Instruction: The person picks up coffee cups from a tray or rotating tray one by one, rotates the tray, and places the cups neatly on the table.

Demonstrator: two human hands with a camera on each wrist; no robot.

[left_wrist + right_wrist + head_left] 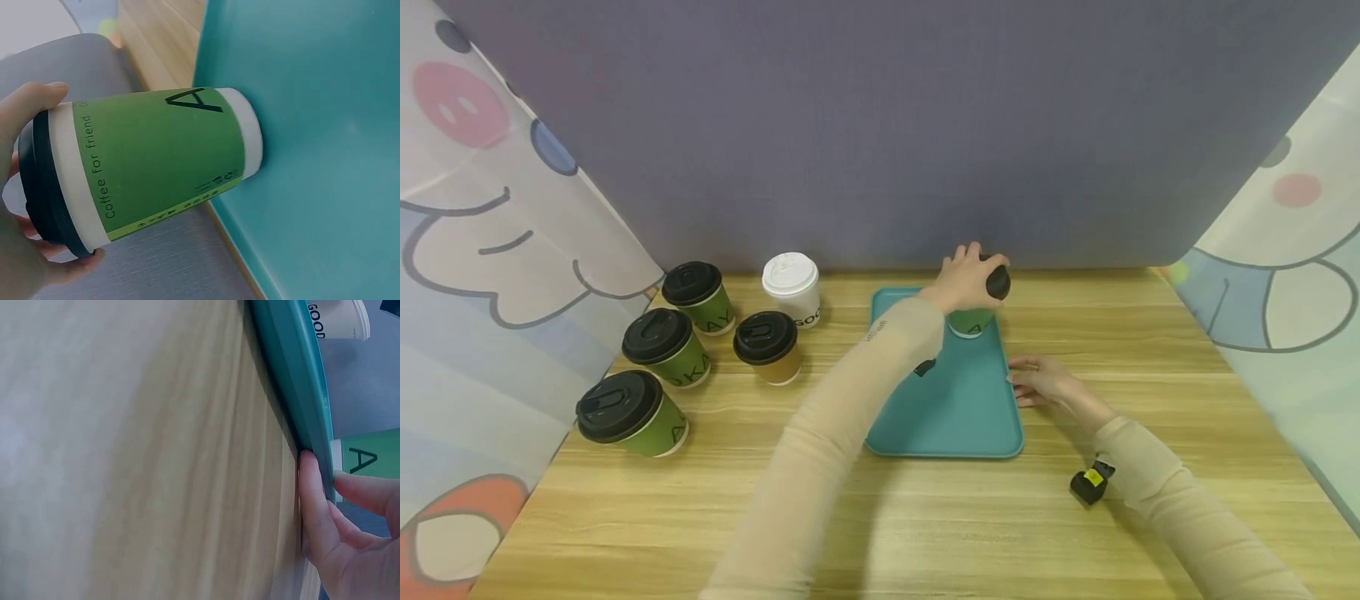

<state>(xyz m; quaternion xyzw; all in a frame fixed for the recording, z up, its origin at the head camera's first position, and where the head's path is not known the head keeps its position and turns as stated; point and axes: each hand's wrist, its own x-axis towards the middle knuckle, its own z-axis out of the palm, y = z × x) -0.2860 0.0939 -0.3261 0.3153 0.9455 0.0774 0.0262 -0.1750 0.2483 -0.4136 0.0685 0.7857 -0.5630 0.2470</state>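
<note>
My left hand [964, 282] grips a green paper coffee cup [972, 322] by its black lid [997, 283], at the far right part of the teal tray [951, 412]. In the left wrist view the cup [156, 162] shows a letter A and its white base meets the tray floor; thumb and fingers span the lid. At the tray's right edge, my right hand [1043, 382] pinches the rim. The right wrist view has its thumb on top of the rim and a finger [317, 506] against the outer side.
Left of the tray stand three green cups with black lids [692, 283] [657, 336] [620, 406], a brown cup [777, 369] with a black lid and a white cup [793, 292]. A grey panel [880, 150] rises behind the wooden table [925, 525].
</note>
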